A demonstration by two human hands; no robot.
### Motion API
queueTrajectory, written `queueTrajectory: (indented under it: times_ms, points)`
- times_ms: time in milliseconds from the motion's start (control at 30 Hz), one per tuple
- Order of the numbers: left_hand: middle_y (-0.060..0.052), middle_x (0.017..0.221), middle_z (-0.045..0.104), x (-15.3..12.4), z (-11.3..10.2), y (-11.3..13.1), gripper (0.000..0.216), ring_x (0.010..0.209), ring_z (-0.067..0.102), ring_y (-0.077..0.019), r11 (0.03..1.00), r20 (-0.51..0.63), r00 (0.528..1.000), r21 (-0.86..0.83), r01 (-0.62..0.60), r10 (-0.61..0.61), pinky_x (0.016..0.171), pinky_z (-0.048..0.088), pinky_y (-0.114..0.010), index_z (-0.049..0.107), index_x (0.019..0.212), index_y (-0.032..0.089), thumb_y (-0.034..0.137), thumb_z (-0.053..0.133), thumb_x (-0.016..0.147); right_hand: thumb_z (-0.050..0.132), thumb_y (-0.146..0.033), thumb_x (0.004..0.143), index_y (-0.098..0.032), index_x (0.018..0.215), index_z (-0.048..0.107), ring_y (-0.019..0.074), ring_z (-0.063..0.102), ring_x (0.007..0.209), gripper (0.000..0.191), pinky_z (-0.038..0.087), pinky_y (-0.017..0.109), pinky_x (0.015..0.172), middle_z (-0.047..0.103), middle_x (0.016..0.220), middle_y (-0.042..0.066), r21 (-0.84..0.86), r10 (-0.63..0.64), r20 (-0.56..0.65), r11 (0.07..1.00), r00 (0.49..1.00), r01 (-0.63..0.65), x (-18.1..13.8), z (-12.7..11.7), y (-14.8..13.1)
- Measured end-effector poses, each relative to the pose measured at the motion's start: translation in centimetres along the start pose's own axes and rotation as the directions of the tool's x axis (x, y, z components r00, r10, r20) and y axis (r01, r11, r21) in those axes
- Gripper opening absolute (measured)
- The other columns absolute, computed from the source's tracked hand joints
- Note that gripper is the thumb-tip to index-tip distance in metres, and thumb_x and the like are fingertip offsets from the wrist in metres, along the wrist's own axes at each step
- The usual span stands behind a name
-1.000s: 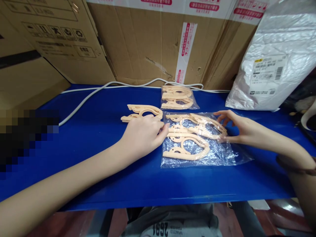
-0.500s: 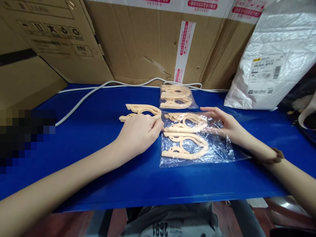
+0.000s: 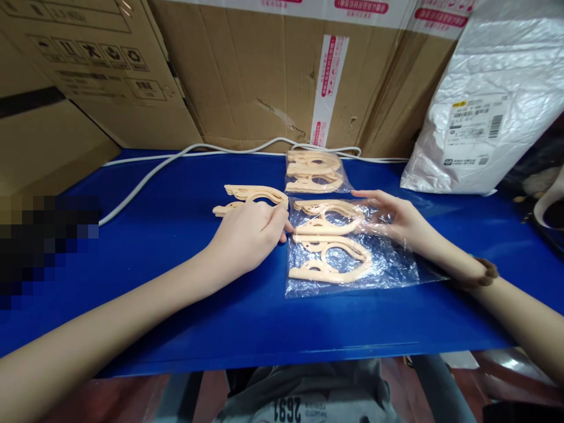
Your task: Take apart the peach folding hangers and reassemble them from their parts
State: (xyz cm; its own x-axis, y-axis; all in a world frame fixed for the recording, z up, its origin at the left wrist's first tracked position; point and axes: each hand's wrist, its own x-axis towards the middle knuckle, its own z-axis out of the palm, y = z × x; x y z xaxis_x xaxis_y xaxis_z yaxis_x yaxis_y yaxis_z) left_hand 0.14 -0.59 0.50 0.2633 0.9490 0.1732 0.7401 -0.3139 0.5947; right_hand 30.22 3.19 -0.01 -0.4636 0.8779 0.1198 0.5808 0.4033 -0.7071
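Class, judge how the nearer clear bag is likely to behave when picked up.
The clear bag should be floppy, since its film looks thin and wrinkled. It may feel slippery, given its glossy highlights. Its left side is probably heavier, holding the beige hangers.

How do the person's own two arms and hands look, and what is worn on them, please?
The left hand and right hand wear no gloves. No sleeve shows on the left forearm or right forearm. A brown, fuzzy-looking band circles the right one near the hand; nothing worn shows on the left.
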Motion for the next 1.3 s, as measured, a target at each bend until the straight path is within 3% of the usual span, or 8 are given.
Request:
queueTrajectory:
  times_ms: [267, 433, 533, 633, 733, 867, 1067, 1300]
  points:
    - [0.002, 0.062, 0.073, -0.1, -0.2, 0.5, 0.056, 0.061, 0.069, -0.0176, 0.996, 0.020, 1.000, 0.088, 0.006, -0.007, 0.058, 0.044, -0.032, 0.075, 0.071, 0.024, 0.035, 0.029, 0.100, 0.076, -0.047, 0.076, -0.028, 0.137, 0.056, 0.0235, 0.070, 0.083, 0.067, 0.058, 0.040, 0.074, 0.071, 0.120, 0.007, -0.066, -0.007, -0.055, 0.998, 0.998, 0.003, -0.2, 0.3, -0.2]
    - [-0.002, 0.063, 0.071, -0.3, -0.2, 0.8, 0.050, 0.059, 0.065, -0.0203, 0.932, -0.043, 0.997, 0.359, -0.049, 0.069, 0.051, 0.037, -0.031, 0.073, 0.069, 0.021, 0.032, 0.032, 0.096, 0.073, -0.050, 0.079, -0.026, 0.137, 0.055, 0.0176, 0.065, 0.065, 0.065, 0.054, 0.034, 0.060, 0.072, 0.116, 0.008, -0.116, -0.012, -0.069, 0.993, 0.998, 0.004, -0.5, 0.3, -0.8]
    - [-0.005, 0.074, 0.073, -0.1, -0.7, 0.5, 0.041, 0.072, 0.065, -0.0239, 0.875, -0.142, 0.978, 0.480, -0.065, 0.150, 0.049, 0.032, -0.031, 0.072, 0.077, 0.021, 0.032, 0.037, 0.095, 0.070, -0.053, 0.080, -0.025, 0.136, 0.056, 0.0149, 0.059, 0.057, 0.064, 0.049, 0.032, 0.055, 0.073, 0.109, 0.008, -0.182, -0.017, -0.075, 0.983, 0.997, 0.003, -0.7, 0.4, -1.1]
    - [-0.007, 0.087, 0.072, 0.6, -1.2, -0.2, 0.033, 0.090, 0.061, -0.0267, 0.834, -0.193, 0.933, 0.528, -0.163, 0.304, 0.058, 0.041, -0.032, 0.071, 0.091, 0.020, 0.033, 0.041, 0.096, 0.068, -0.056, 0.081, -0.023, 0.134, 0.057, 0.0150, 0.056, 0.053, 0.064, 0.046, 0.031, 0.055, 0.074, 0.088, 0.005, -0.237, -0.018, -0.083, 0.972, 0.996, -0.003, -0.9, 0.4, -1.1]
    - [-0.009, 0.096, 0.069, 1.2, -1.2, -1.0, 0.033, 0.096, 0.056, -0.0276, 0.797, -0.087, 0.901, 0.508, -0.326, 0.424, 0.074, 0.047, -0.036, 0.069, 0.098, 0.017, 0.042, 0.048, 0.094, 0.067, -0.058, 0.081, -0.021, 0.135, 0.056, 0.0165, 0.056, 0.054, 0.066, 0.045, 0.031, 0.057, 0.072, 0.077, 0.003, -0.261, -0.017, -0.085, 0.965, 0.996, -0.006, -0.9, 0.4, -1.0]
    - [-0.010, 0.099, 0.065, 1.4, -0.7, -1.5, 0.039, 0.094, 0.054, -0.0268, 0.757, 0.083, 0.872, 0.462, -0.462, 0.482, 0.080, 0.046, -0.038, 0.067, 0.102, 0.015, 0.050, 0.053, 0.090, 0.066, -0.059, 0.082, -0.024, 0.135, 0.056, 0.0173, 0.057, 0.053, 0.064, 0.044, 0.032, 0.057, 0.068, 0.071, 0.001, -0.322, -0.042, -0.087, 0.947, 0.995, 0.012, -1.0, 0.4, -0.8]
    - [-0.011, 0.104, 0.063, 1.4, -0.6, -1.5, 0.041, 0.096, 0.052, -0.0276, 0.751, 0.085, 0.876, 0.479, -0.454, 0.475, 0.080, 0.045, -0.039, 0.064, 0.111, 0.015, 0.049, 0.054, 0.091, 0.064, -0.056, 0.085, -0.028, 0.136, 0.056, 0.0196, 0.061, 0.056, 0.058, 0.044, 0.032, 0.059, 0.063, 0.063, -0.002, -0.413, -0.099, -0.077, 0.909, 0.992, 0.058, -1.2, 0.3, -0.5]
    - [-0.008, 0.103, 0.063, 1.6, -0.6, -2.0, 0.044, 0.096, 0.053, -0.0260, 0.772, 0.124, 0.867, 0.408, -0.488, 0.482, 0.082, 0.044, -0.038, 0.063, 0.114, 0.015, 0.053, 0.054, 0.092, 0.064, -0.049, 0.089, -0.025, 0.136, 0.056, 0.0136, 0.060, 0.056, 0.054, 0.048, 0.028, 0.060, 0.074, 0.090, 0.002, -0.453, -0.214, -0.076, 0.877, 0.974, 0.157, -1.5, 0.5, -1.0]
